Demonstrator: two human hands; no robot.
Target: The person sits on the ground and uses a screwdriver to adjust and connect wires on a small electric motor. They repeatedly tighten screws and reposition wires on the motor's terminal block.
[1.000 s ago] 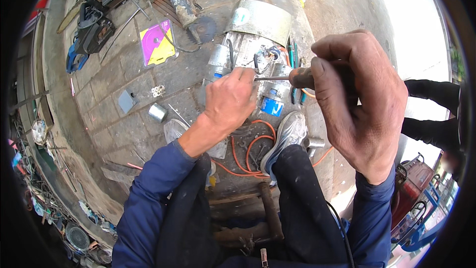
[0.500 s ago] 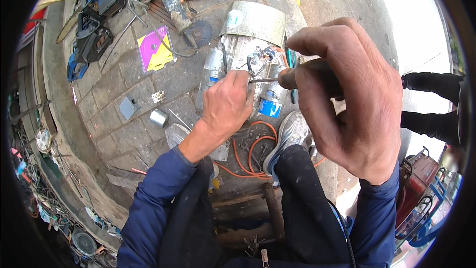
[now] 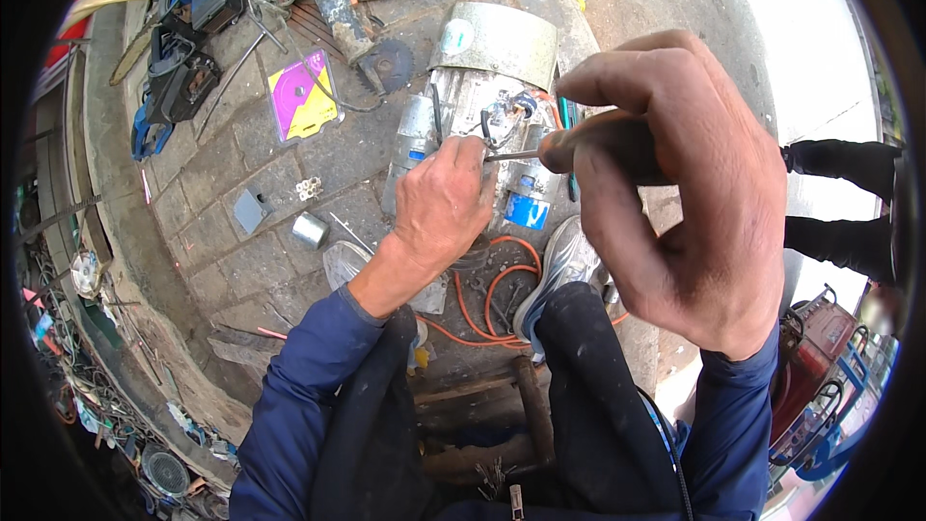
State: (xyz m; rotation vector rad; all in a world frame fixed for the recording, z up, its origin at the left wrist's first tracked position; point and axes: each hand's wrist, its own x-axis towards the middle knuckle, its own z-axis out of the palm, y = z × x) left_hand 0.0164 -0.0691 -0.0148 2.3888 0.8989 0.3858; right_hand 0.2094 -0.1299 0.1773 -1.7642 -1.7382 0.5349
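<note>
A silver electric motor lies on the paved ground in front of me, with wires and metal terminals showing on its top. My left hand rests on the motor's near side, fingers curled at the terminals. What they grip is hidden. My right hand, raised close to the camera, is shut on a screwdriver with a dark reddish handle. Its thin metal shaft points left toward the left hand's fingertips.
An orange cable coils by my shoe. A pink and yellow card, a small metal cylinder, a circular saw blade and blue tools lie on the paving. Another person's dark legs stand at right.
My right hand with the screwdriver has come closer to the camera and slightly up. The left hand has stayed on the motor's terminals.
</note>
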